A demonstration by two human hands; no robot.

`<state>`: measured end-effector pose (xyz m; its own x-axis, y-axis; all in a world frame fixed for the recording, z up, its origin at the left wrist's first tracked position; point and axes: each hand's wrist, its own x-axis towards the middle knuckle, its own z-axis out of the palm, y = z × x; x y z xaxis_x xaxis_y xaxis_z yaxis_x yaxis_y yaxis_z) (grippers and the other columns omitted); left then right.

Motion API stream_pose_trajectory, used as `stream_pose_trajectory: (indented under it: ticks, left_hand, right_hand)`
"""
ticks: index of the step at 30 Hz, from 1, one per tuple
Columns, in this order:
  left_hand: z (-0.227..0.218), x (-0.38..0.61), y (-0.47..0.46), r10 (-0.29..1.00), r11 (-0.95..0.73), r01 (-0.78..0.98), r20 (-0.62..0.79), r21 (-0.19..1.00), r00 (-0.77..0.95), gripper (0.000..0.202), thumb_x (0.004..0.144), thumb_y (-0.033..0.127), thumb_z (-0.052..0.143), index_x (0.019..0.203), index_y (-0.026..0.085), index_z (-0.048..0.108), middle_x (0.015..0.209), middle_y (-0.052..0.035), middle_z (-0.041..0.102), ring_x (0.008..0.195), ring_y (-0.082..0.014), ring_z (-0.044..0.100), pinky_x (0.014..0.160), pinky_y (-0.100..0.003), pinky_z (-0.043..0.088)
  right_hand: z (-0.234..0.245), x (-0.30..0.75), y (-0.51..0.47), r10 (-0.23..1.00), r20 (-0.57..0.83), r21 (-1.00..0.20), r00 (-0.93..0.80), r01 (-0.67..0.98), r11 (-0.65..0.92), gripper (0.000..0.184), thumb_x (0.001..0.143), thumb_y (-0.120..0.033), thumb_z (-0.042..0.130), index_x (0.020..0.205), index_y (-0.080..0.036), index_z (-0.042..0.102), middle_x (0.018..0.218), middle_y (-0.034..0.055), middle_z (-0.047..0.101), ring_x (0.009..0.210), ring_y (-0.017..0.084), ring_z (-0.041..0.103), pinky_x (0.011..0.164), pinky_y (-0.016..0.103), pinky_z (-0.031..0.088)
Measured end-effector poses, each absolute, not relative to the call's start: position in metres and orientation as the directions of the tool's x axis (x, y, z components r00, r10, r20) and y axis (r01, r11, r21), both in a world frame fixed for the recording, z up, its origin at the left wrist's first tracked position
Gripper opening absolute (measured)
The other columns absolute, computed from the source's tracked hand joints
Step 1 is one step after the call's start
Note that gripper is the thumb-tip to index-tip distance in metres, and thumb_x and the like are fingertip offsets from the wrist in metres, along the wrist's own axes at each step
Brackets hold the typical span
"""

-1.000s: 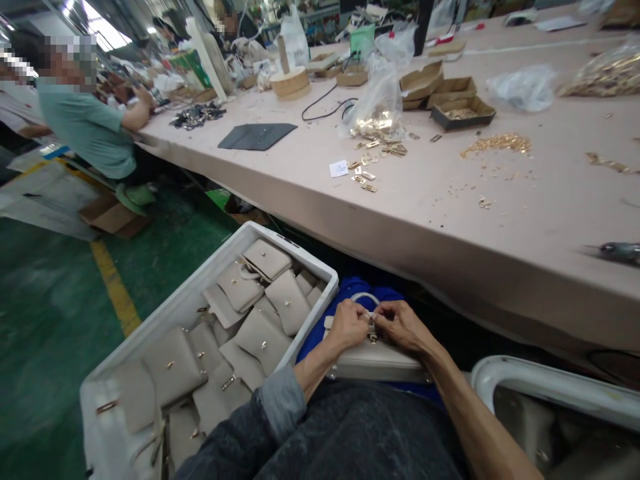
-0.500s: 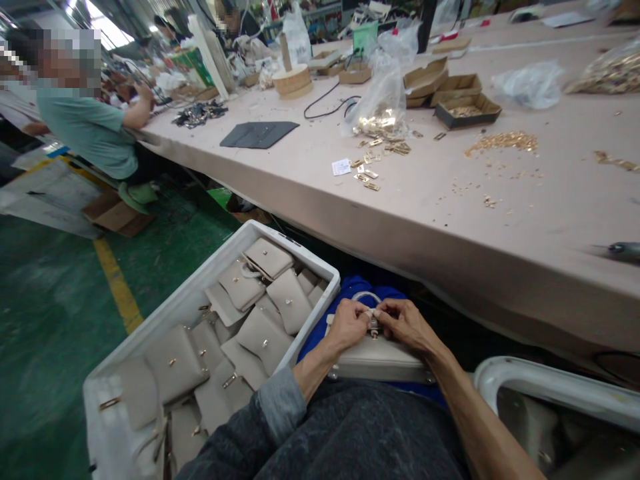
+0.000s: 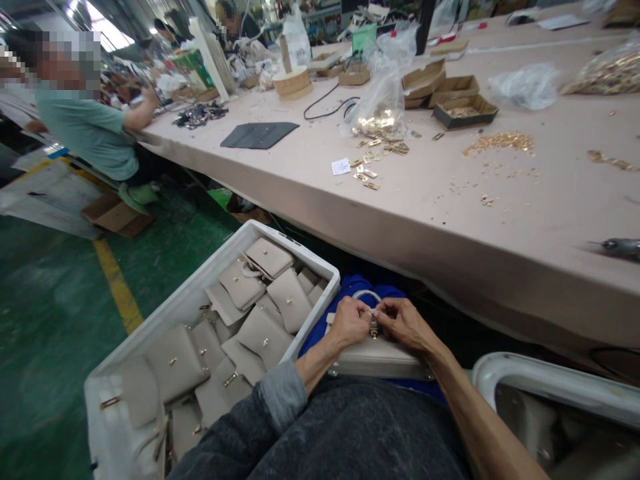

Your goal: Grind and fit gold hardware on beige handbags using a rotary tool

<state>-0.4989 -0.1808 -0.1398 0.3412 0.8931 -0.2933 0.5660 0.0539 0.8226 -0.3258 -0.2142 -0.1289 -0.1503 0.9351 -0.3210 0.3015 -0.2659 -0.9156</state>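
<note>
A beige handbag (image 3: 370, 363) lies across my lap, its curved handle (image 3: 367, 293) sticking up past my fingers. At its middle is a gold-coloured clasp (image 3: 374, 327). My left hand (image 3: 351, 321) is closed, thumb and fingers pinching the bag's flap piece just above the clasp. From the other side my right hand (image 3: 401, 323) pinches the same spot, so the two sets of fingertips nearly meet. The small part between them is mostly hidden by the fingers. Blue cloth (image 3: 320, 333) shows under the bag.
To my left a white bin (image 3: 295, 243) holds several beige bags. A second white bin (image 3: 555, 380) stands at my right. Ahead, the long table (image 3: 280, 167) carries gold fittings (image 3: 500, 143), a small box (image 3: 467, 120) and a tool (image 3: 620, 247). A co-worker (image 3: 85, 127) sits at far left.
Both hands stay on the bag at the clasp, with only slight finger movement. The view has shifted a little; the co-worker's forearm has moved slightly.
</note>
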Motion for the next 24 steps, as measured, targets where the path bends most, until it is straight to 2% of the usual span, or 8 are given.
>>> stream_pose_trajectory:
  ticks: [4, 9, 12, 14, 17, 20, 24]
  left_hand:
    - [-0.138, -0.499, -0.181, 0.888, 0.095, 0.574, -0.33, 0.813, 0.321, 0.022, 0.08, 0.022, 0.061, 0.07, 0.011, 0.077, 0.058, -0.002, 0.061, 0.055, -0.013, 0.05, 0.052, -0.024, 0.031]
    - [-0.137, -0.496, -0.181, 0.886, 0.013, 0.591, -0.284, 0.807, 0.368, 0.027, 0.081, 0.021, 0.058, 0.057, 0.011, 0.068, 0.051, 0.0009, 0.048, 0.052, -0.0122, 0.041, 0.05, -0.026, 0.025]
    - [-0.138, -0.494, -0.18, 0.881, 0.078, 0.559, -0.32, 0.826, 0.349, 0.024, 0.082, 0.02, 0.058, 0.064, 0.012, 0.072, 0.055, -0.0004, 0.056, 0.055, -0.0131, 0.047, 0.053, -0.026, 0.03]
    - [-0.14, -0.495, -0.18, 0.876, 0.117, 0.545, -0.345, 0.83, 0.336, 0.022, 0.081, 0.02, 0.059, 0.067, 0.011, 0.074, 0.059, -0.0018, 0.061, 0.058, -0.0138, 0.051, 0.054, -0.025, 0.033]
    - [-0.144, -0.496, -0.179, 0.872, 0.142, 0.528, -0.358, 0.837, 0.333, 0.023, 0.082, 0.022, 0.06, 0.068, 0.011, 0.075, 0.062, -0.003, 0.065, 0.059, -0.0141, 0.053, 0.055, -0.025, 0.034]
    - [-0.147, -0.498, -0.179, 0.865, 0.173, 0.514, -0.379, 0.84, 0.329, 0.023, 0.083, 0.024, 0.06, 0.073, 0.012, 0.077, 0.063, -0.0032, 0.067, 0.059, -0.014, 0.055, 0.054, -0.024, 0.033]
    - [-0.146, -0.498, -0.179, 0.852, 0.192, 0.52, -0.404, 0.832, 0.333, 0.024, 0.084, 0.024, 0.059, 0.073, 0.013, 0.078, 0.063, -0.0024, 0.067, 0.057, -0.0128, 0.054, 0.054, -0.024, 0.034]
  right_hand:
    - [-0.127, -0.33, -0.215, 0.942, -0.308, -0.904, -0.134, 0.35, -0.246, 0.029, 0.086, -0.042, 0.062, 0.076, -0.015, 0.066, 0.064, 0.0022, 0.062, 0.055, 0.013, 0.052, 0.052, 0.024, 0.035]
    - [-0.137, -0.331, -0.214, 0.942, -0.323, -0.911, -0.09, 0.299, -0.284, 0.049, 0.089, -0.062, 0.061, 0.07, -0.018, 0.058, 0.054, 0.0001, 0.055, 0.049, 0.012, 0.047, 0.047, 0.023, 0.032]
    - [-0.145, -0.327, -0.212, 0.915, -0.379, -0.913, -0.137, 0.219, -0.345, 0.056, 0.094, -0.07, 0.048, 0.074, -0.018, 0.057, 0.055, 0.0012, 0.057, 0.046, 0.013, 0.049, 0.046, 0.023, 0.034]
    - [-0.148, -0.324, -0.212, 0.898, -0.41, -0.908, -0.159, 0.164, -0.386, 0.054, 0.094, -0.069, 0.049, 0.078, -0.018, 0.058, 0.059, 0.0026, 0.061, 0.047, 0.013, 0.052, 0.046, 0.023, 0.037]
    - [-0.149, -0.321, -0.213, 0.909, -0.385, -0.92, -0.159, 0.141, -0.365, 0.042, 0.089, -0.059, 0.062, 0.085, -0.017, 0.062, 0.062, 0.002, 0.062, 0.051, 0.013, 0.053, 0.049, 0.022, 0.038]
    - [-0.145, -0.321, -0.215, 0.926, -0.346, -0.931, -0.149, 0.176, -0.319, 0.036, 0.088, -0.051, 0.066, 0.087, -0.015, 0.065, 0.064, 0.0017, 0.063, 0.055, 0.013, 0.053, 0.051, 0.023, 0.038]
    - [-0.14, -0.323, -0.215, 0.938, -0.32, -0.929, -0.136, 0.239, -0.282, 0.033, 0.088, -0.047, 0.065, 0.085, -0.015, 0.067, 0.066, 0.0019, 0.063, 0.057, 0.012, 0.052, 0.053, 0.024, 0.037]
